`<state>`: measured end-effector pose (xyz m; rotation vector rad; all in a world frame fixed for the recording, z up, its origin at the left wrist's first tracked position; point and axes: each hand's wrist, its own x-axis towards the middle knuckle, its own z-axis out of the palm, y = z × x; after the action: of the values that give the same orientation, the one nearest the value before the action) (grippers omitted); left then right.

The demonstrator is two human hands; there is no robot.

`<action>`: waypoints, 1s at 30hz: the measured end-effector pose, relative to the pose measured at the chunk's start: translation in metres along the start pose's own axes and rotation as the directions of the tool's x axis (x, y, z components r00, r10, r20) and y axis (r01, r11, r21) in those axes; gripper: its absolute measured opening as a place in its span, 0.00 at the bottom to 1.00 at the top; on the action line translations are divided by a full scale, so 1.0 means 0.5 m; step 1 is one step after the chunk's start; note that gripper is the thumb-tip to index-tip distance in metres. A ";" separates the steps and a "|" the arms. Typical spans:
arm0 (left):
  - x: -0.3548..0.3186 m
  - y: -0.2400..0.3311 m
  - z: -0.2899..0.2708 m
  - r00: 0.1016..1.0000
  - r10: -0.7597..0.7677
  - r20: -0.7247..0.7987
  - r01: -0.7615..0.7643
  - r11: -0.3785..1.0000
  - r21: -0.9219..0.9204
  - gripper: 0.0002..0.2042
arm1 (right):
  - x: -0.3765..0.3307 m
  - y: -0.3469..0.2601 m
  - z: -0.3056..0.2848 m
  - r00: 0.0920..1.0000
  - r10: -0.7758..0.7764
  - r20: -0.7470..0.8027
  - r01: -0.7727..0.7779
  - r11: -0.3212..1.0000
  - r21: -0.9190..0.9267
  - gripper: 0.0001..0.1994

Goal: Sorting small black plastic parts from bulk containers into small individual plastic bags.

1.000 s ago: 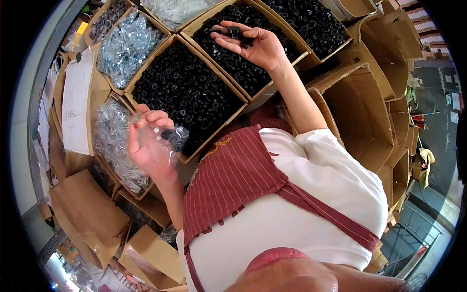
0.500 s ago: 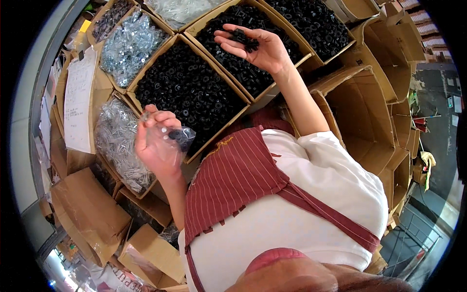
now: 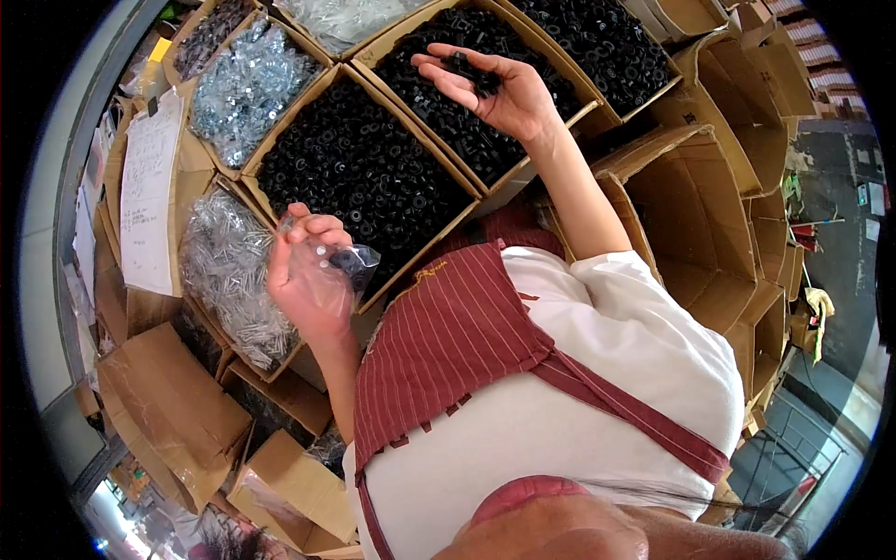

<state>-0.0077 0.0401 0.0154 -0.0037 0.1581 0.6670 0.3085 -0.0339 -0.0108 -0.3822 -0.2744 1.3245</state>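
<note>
Black plastic parts [image 3: 471, 73] lie in the cupped, half-open right hand [image 3: 495, 89], raised over a carton of black parts [image 3: 467, 131]. Down and to the left, the left hand [image 3: 303, 275] pinches a clear plastic bag [image 3: 347, 266] by its mouth. Compared with a second ago, the right hand's fingers have uncurled and the bag sits slightly lower.

A small clear plastic bag [image 3: 338, 266] with a few black parts inside sits pinched in the left hand [image 3: 306, 280]. Behind it, open brown cardboard boxes stand side by side: one of black ring-shaped parts [image 3: 359, 182], one of black pieces [image 3: 467, 103] under the right hand [image 3: 495, 89], another black-filled box [image 3: 607, 37], and boxes of silvery hardware [image 3: 247, 84]. A white paper sheet [image 3: 149, 191] with handwriting leans at the left. Empty cardboard boxes [image 3: 709, 205] stand to the right.
</note>
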 end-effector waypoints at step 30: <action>-0.018 -0.013 -0.033 0.982 0.056 -0.181 -0.025 0.985 0.171 0.10 | 0.003 -0.012 -0.077 0.923 -0.385 -0.008 -0.174 -0.398 -0.901 0.15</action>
<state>-0.0129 0.0284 0.0002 0.1003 0.3942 0.6922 0.3296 -0.0382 -0.0432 -2.1257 -1.2019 0.2789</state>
